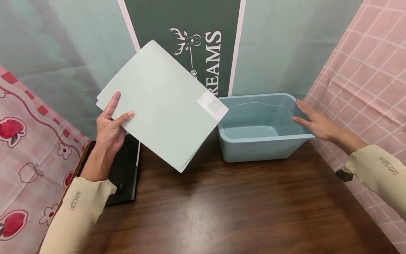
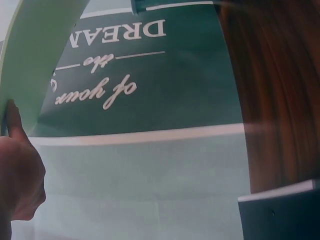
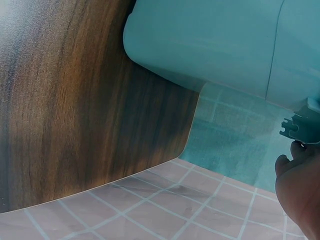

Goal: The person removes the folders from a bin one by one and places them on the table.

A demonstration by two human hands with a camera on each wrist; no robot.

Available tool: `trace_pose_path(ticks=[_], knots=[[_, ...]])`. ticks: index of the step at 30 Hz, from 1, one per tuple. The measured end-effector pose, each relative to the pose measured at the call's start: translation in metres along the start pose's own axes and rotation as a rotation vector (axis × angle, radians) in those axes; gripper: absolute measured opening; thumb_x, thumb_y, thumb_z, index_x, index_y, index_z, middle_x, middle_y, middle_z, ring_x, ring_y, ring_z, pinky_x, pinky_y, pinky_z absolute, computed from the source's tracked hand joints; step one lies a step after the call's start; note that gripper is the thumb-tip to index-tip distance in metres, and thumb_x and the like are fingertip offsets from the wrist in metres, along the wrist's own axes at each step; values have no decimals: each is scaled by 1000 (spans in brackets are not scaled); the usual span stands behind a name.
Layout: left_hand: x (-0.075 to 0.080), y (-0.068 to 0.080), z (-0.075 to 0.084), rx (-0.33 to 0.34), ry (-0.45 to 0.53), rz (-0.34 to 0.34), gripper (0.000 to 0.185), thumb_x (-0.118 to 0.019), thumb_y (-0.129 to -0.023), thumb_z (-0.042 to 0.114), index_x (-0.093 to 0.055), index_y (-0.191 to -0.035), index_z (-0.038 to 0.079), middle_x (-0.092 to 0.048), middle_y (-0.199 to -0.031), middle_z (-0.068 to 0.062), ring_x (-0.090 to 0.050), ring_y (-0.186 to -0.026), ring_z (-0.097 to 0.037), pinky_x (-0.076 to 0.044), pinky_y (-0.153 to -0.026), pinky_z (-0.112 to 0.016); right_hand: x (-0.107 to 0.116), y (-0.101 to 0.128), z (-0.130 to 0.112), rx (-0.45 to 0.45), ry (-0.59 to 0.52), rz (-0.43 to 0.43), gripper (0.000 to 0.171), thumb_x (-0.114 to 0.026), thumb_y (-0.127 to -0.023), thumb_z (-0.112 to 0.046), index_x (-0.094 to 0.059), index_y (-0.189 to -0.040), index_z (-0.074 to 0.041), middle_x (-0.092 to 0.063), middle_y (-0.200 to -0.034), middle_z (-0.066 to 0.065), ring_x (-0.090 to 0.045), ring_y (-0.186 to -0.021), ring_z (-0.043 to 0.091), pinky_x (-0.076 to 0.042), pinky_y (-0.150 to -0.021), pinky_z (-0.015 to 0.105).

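Observation:
A pale green file folder [image 1: 165, 106] with a white label at its right corner is held up at a tilt above the table by my left hand [image 1: 111, 130]. The thumb lies on its front face, and its edges show more than one layer. In the left wrist view, part of the folder [image 2: 40, 55] rises beside the hand [image 2: 20, 175]. A blue plastic bin [image 1: 253, 150] stands upright at the back right. My right hand [image 1: 317, 123] grips its right rim, thumb inside; some fingers are hidden. The right wrist view shows this hand [image 3: 300, 185] beneath the bin's rim.
A flat black object [image 1: 128, 169] lies at the table's left side, partly behind the left forearm. The brown wooden table [image 1: 206, 204] meets a green printed cloth [image 1: 269, 46] at the back. Patterned pink cloths hang at left [image 1: 35, 151] and right [image 1: 364, 88].

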State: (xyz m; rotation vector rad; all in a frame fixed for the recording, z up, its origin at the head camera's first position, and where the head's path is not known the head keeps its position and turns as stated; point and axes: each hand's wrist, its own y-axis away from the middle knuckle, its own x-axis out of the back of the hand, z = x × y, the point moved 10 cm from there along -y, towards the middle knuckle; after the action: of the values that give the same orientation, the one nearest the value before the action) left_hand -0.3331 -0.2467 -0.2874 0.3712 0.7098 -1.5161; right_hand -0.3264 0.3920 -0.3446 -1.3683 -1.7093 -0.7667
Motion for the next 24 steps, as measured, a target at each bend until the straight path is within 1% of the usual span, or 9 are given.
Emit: trace_pose_path(ticks=[2,4,9,12,20,24], knots=[[4,1,1,14,1,-7,84,-63,-85,-32,-51,-158,8,-32,-168,-14,-59,-130,-22,-63,-86,-35,-1,0,-1,-2,-1,-4,79,-48,-112,-37,-3,-170,-7,4,-176,17,1,-160,50,-1,-126,70],[7,2,2,17,3,-13,84,-62,-85,-33,-50,-158,8,-35,-166,-15,-63,-126,-21,-63,-85,-35,-2,1,-1,-5,-2,-6,79,-48,-112,-38,-3,-170,-7,4,-176,17,1,-160,50,-1,-126,70],[14,4,6,23,30,-37,82,-59,-85,-34,-51,-157,5,-55,-148,-14,-70,-116,-21,-64,-83,-36,-2,0,0,2,-3,0,79,-49,-112,-37,-4,-170,-7,4,-177,16,0,-160,50,-1,-126,69],[18,5,7,39,48,-57,81,-58,-86,-34,-52,-156,5,-61,-142,-13,-71,-114,-22,-64,-82,-39,-2,-1,1,5,-2,4,79,-49,-112,-37,-4,-170,-7,3,-177,16,0,-160,49,-1,-126,68],[27,8,7,84,75,-92,79,-55,-88,-34,-52,-157,5,-63,-144,-11,-73,-113,-24,-64,-82,-41,-2,-1,1,5,-9,8,79,-49,-112,-37,-4,-170,-7,3,-176,17,0,-160,49,-1,-127,68],[31,8,8,111,84,-117,78,-53,-89,-33,-52,-157,6,-66,-142,-10,-74,-113,-24,-64,-81,-42,-3,0,1,-1,-11,5,79,-49,-113,-38,-3,-170,-7,3,-176,16,1,-160,49,0,-127,66]])
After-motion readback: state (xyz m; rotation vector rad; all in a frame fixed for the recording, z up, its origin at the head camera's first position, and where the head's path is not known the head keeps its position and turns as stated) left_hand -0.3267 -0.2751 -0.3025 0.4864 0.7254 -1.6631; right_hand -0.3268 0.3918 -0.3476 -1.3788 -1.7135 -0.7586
